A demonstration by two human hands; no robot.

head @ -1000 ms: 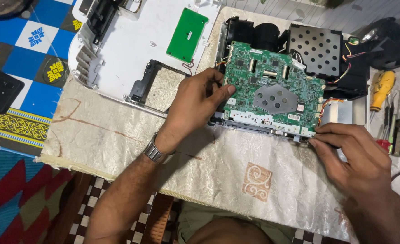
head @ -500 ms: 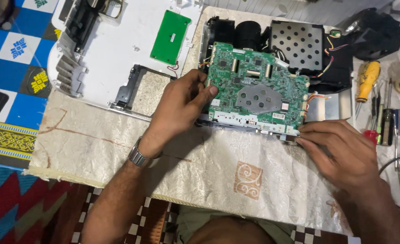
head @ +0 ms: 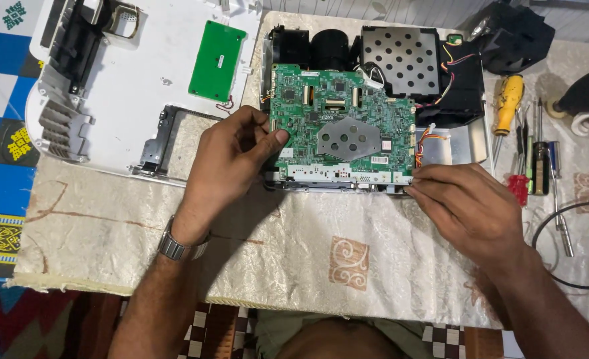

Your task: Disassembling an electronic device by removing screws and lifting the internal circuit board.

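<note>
We are still gripping the board (head: pixel 343 126) at the tabletop's far edge: left hand (head: pixel 231 159) pinching its left edge, right hand (head: pixel 466 206) now tucking fingertips under the near-right corner. Board hasn't budged; still seated in the chassis (head: pixel 441 100).

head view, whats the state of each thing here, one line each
green circuit board: bare, seated on the opened device, gripped at both lower corners
left hand: thumb and fingers on the board's left edge
right hand: fingertips at the board's lower right corner
white cover: taken off, lying inside up at the left
small green board: lying on the white cover
yellow-handled screwdriver: lying unused on the cloth
</note>
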